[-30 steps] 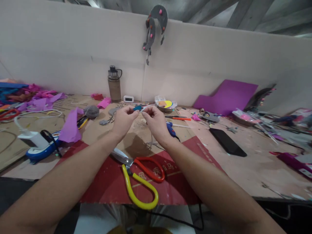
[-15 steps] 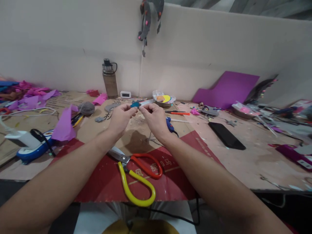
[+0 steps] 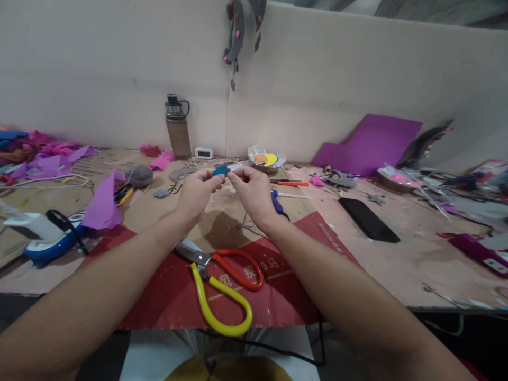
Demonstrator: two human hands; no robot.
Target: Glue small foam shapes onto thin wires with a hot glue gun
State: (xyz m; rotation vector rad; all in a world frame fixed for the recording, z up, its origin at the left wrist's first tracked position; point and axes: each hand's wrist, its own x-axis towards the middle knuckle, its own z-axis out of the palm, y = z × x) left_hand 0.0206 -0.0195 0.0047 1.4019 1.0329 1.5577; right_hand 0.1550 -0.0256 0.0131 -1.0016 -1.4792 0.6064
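Observation:
A small teal piece (image 3: pixel 220 170), perhaps felt, is held up over the middle of the table. My left hand (image 3: pixel 197 191) pinches its left side between thumb and fingers. The fingertips of my right hand (image 3: pixel 253 191) are pressed together at its right end; they partly hide it, and its exact shape is too small to tell. Below my wrists lie large scissors (image 3: pixel 204 259) with one red and one yellow handle, on a red printed sheet (image 3: pixel 273 307). Beyond my right wrist shows a blue tool (image 3: pixel 279 205), partly covered.
A bottle (image 3: pixel 178 132) and a small white clock (image 3: pixel 203 153) stand by the wall. A phone (image 3: pixel 369 219) lies at right. Purple sheet (image 3: pixel 369 145), grey yarn (image 3: pixel 138 175), a blue-and-white power strip (image 3: pixel 55 246) and a bowl (image 3: pixel 268 168) surround the work area.
Both hands stay almost in place, still pinching the teal piece, with only a slight shift of the fingers. The whole view has moved very slightly.

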